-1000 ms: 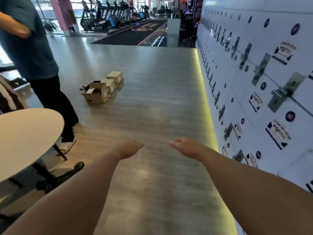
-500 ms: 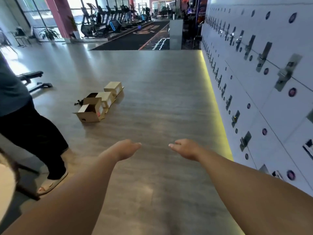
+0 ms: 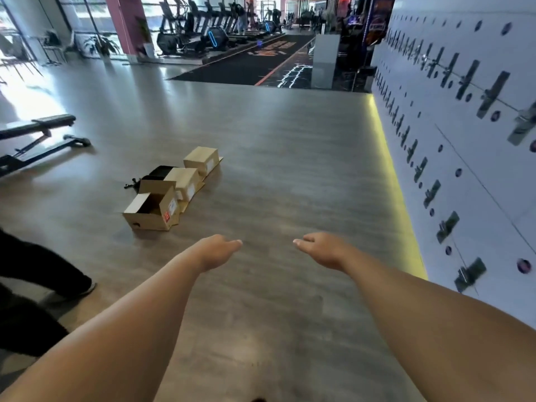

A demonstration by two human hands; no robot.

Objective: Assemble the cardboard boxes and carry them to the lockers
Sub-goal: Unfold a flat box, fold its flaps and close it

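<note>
No legible text anywhere. Red square sticker and white label on near open cardboard box point(image 3: 150, 210): too small to read. Orange lettering on far black floor mat point(image 3: 255, 62): blurred, unreadable. Lockers point(image 3: 464, 146), right: round markers only, illegible.

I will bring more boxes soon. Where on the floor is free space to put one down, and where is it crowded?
Free: the wide floor between the row of cardboard boxes and the lockers, and the patch under both hands. Crowded: left of the boxes, near the black bag, the weight bench and the other person's legs.
</note>
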